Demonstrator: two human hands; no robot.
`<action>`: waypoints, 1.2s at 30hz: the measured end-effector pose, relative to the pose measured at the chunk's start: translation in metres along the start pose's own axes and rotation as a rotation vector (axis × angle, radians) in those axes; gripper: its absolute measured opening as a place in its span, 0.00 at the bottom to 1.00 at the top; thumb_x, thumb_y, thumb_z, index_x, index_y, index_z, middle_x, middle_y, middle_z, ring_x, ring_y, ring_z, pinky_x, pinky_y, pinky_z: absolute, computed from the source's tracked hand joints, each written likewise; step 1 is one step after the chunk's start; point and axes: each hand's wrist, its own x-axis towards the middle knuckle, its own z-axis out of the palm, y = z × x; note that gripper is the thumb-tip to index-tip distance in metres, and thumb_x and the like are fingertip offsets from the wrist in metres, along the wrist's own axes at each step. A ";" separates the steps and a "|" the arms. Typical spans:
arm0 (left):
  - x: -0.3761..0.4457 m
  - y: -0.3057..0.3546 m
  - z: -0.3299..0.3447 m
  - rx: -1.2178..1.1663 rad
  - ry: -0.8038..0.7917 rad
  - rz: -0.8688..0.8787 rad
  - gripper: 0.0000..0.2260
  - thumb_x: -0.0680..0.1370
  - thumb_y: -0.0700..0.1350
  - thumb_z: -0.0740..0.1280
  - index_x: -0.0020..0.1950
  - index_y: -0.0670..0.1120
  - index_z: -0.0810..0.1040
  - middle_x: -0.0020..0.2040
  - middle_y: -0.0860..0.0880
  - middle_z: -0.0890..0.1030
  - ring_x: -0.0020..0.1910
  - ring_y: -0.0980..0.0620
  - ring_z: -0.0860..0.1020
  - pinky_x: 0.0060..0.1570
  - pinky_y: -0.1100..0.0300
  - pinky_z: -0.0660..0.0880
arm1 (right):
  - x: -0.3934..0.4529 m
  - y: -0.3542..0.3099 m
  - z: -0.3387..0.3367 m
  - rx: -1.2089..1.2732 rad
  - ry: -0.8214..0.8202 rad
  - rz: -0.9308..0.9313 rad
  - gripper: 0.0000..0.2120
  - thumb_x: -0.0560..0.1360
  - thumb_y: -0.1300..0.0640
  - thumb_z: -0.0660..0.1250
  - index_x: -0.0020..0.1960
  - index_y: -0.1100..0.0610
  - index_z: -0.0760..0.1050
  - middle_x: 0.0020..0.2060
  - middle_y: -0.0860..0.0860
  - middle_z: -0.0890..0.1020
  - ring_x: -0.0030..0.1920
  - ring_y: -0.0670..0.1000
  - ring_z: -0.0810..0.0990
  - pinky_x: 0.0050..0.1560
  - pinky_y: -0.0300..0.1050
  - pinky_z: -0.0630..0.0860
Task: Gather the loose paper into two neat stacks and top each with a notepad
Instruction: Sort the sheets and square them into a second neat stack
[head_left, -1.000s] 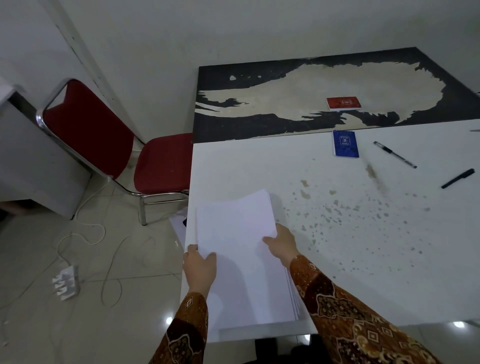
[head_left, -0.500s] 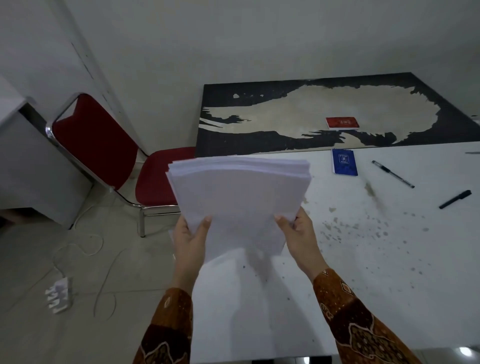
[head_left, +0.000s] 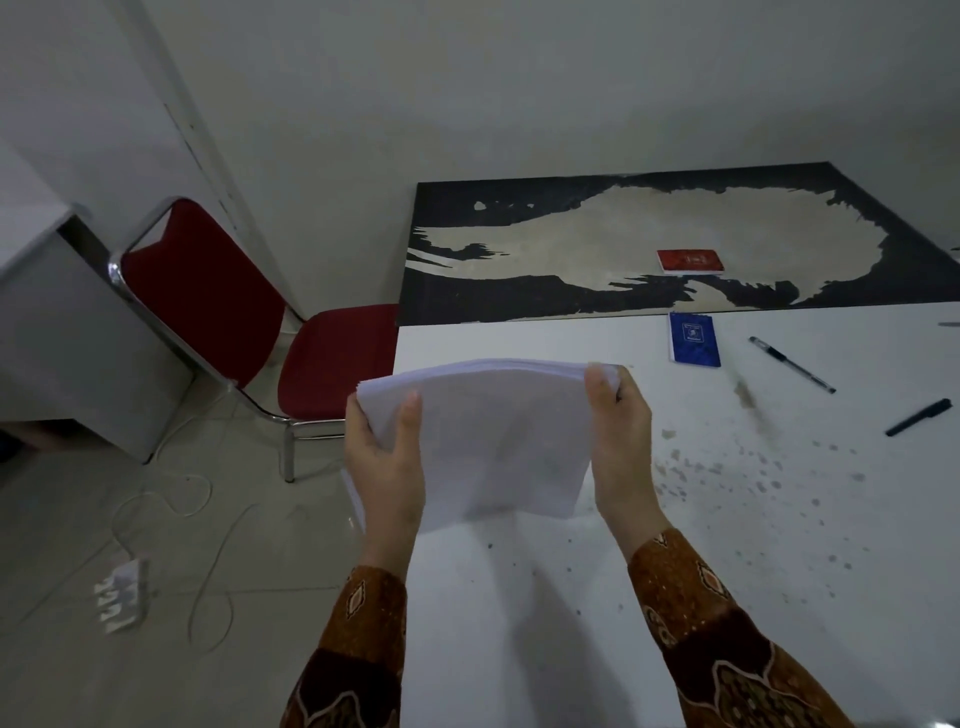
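Observation:
A thick stack of white paper stands upright above the white table, near its left edge. My left hand grips the stack's left side, thumb on the near face. My right hand grips its right side near the top corner. A blue notepad lies flat at the far side of the white table. A red notepad lies on the worn black table behind it.
Two black pens lie on the white table's right part. A red chair stands left of the tables. A power strip and white cables lie on the tiled floor. A grey cabinet stands far left.
The stack lay flat on the table one second ago. Both hands have lifted it upright and shifted their grip up along its sides.

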 end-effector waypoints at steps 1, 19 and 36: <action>0.002 0.008 0.005 0.021 0.043 0.023 0.10 0.75 0.57 0.68 0.51 0.53 0.74 0.45 0.54 0.79 0.45 0.54 0.80 0.43 0.57 0.78 | 0.001 -0.005 0.005 -0.006 0.063 0.029 0.18 0.71 0.33 0.60 0.45 0.47 0.72 0.42 0.46 0.78 0.44 0.47 0.78 0.42 0.40 0.77; 0.011 0.014 0.017 0.015 0.249 -0.057 0.17 0.78 0.57 0.62 0.36 0.48 0.69 0.33 0.50 0.69 0.35 0.50 0.69 0.36 0.57 0.69 | -0.006 0.011 0.003 -0.140 -0.017 -0.094 0.18 0.71 0.39 0.64 0.58 0.38 0.64 0.53 0.38 0.73 0.52 0.44 0.77 0.45 0.36 0.80; -0.010 -0.029 0.013 0.011 0.083 -0.043 0.12 0.77 0.44 0.68 0.60 0.45 0.75 0.51 0.53 0.80 0.46 0.64 0.80 0.40 0.70 0.77 | -0.022 0.067 -0.017 -0.167 -0.115 -0.086 0.11 0.82 0.60 0.53 0.57 0.44 0.63 0.51 0.41 0.75 0.48 0.35 0.77 0.44 0.30 0.75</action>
